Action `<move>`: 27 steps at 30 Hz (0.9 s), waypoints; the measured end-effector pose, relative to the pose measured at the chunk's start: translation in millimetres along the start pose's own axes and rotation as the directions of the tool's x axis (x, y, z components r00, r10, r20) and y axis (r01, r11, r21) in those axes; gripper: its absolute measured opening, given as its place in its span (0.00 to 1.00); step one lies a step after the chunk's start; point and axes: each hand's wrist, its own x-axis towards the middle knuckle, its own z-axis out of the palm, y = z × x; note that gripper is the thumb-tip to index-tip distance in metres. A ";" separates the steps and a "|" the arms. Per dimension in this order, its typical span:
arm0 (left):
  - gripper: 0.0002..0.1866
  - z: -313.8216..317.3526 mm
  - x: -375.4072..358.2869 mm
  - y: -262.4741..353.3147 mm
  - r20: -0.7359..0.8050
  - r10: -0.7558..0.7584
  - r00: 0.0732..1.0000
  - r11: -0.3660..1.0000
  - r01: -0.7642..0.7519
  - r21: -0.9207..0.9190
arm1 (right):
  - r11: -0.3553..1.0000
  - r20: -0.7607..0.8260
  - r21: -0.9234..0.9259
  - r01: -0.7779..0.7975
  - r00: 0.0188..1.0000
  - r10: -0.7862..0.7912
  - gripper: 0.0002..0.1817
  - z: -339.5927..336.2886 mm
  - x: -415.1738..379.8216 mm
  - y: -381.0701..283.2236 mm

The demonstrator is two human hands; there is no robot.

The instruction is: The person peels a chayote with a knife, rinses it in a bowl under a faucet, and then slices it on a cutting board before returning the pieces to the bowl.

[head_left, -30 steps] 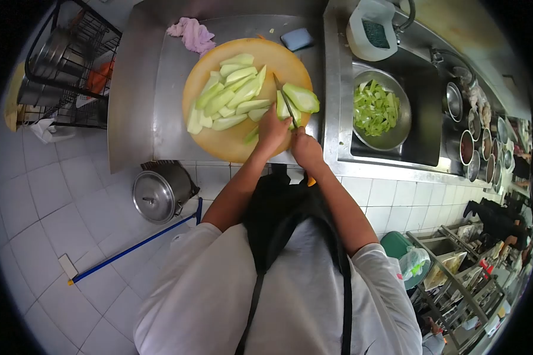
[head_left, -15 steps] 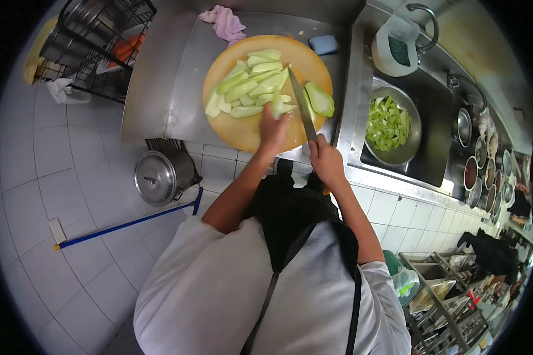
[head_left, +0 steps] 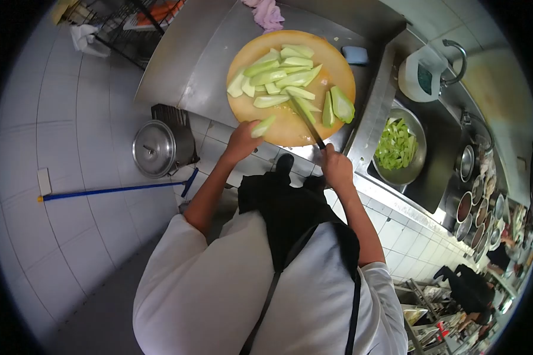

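Pinched in my left hand (head_left: 243, 143) is a wedge of pale green vegetable (head_left: 263, 126), held at the near left edge of the round cutting board (head_left: 241, 109). My right hand (head_left: 337, 167) is closed around the handle of a kitchen knife (head_left: 305, 115). Its blade points away from me, low over the board or touching it. Beyond the blade lies a pile of pale green vegetable wedges (head_left: 274, 77). To the knife's right sit a large piece of the vegetable (head_left: 342, 105) and a narrower slice (head_left: 328, 111) beside it.
Right of the steel counter (head_left: 201, 65), a metal bowl (head_left: 419, 127) of cut green pieces stands in the sink (head_left: 435, 177). A blue sponge (head_left: 355, 55) and pink cloth (head_left: 267, 15) lie behind the board. A lidded pot (head_left: 154, 149) and blue-handled pole (head_left: 112, 190) are at left.
My left hand has moved away from the pile to the board's near left edge with a wedge. A narrower slice now shows beside the large piece. The whole view has shifted.
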 end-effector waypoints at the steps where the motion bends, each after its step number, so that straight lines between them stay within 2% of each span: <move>1: 0.24 3.1 0.7 3.8 -0.031 0.041 0.999 0.997 -0.039 0.073 | 1.000 -0.016 0.029 -0.008 1.000 0.009 0.11 -9.5 1.6 -5.1; 4: 0.23 0.0 6.0 8.0 -0.077 0.079 0.994 0.986 -0.067 0.152 | 0.985 0.015 0.172 0.007 1.000 -0.009 0.13 -2.7 -5.1 -2.9; 6: 0.20 -1.3 2.8 8.9 -0.142 0.102 0.985 0.983 -0.078 0.165 | 0.838 0.272 0.488 -0.244 0.955 0.120 0.15 3.5 -16.3 -11.4; 7: 0.18 -1.0 -0.5 8.5 -0.170 0.115 0.979 0.981 -0.084 0.176 | 0.706 0.411 0.594 -0.386 0.900 0.147 0.16 5.8 -22.4 -18.5; 8: 0.17 0.5 -3.2 7.5 -0.206 0.099 0.973 0.982 -0.062 0.178 | 0.636 0.497 0.612 -0.469 0.854 0.152 0.18 6.3 -26.0 -24.9; 13: 0.13 16.2 -14.2 -0.5 -0.376 0.050 0.925 0.993 -0.006 0.118 | 0.672 0.522 0.587 -0.451 0.845 0.112 0.19 32.4 -34.8 -27.6; 18: 0.11 23.7 -14.6 -4.1 -0.412 0.039 0.910 0.997 -0.006 0.082 | 0.662 0.501 0.597 -0.454 0.855 0.135 0.20 34.3 -30.7 -29.6; 23: 0.11 29.7 -18.7 -4.8 -0.450 0.024 0.893 0.999 -0.011 0.031 | 0.708 0.479 0.548 -0.444 0.861 0.169 0.20 35.4 -35.6 -34.1; 27: 0.10 28.9 -20.8 3.9 -0.450 0.016 0.893 0.999 0.000 0.037 | 0.778 0.397 0.521 -0.351 0.907 0.144 0.21 47.5 -36.1 -25.5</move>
